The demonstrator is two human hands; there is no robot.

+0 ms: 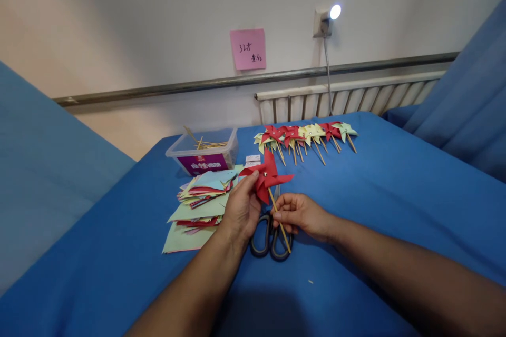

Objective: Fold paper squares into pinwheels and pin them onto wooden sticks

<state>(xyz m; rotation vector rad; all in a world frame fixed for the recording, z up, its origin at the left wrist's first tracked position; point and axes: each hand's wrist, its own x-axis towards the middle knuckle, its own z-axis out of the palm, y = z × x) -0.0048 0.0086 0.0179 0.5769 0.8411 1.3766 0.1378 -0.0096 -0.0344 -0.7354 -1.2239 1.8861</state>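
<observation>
A red paper pinwheel (266,175) on a thin wooden stick (282,229) is held up in front of me. With my left hand (243,205) I grip its paper head by a left blade, fingers closed on it. My right hand (298,215) pinches the stick below the head. Under both hands lies a pair of scissors (260,239) with black handles, partly covered by the pinwheel and my fingers. Stacked coloured paper (211,187) sits just left of my left hand, with larger pale green sheets (190,237) among the pieces.
Beyond the paper stands a clear plastic box (201,155) with wooden sticks in it. Several finished pinwheels (312,134) lie in a row at the back of the blue cloth-covered table (375,184). Behind are a radiator (356,97), a metal rail (197,85) and a plugged socket (322,23).
</observation>
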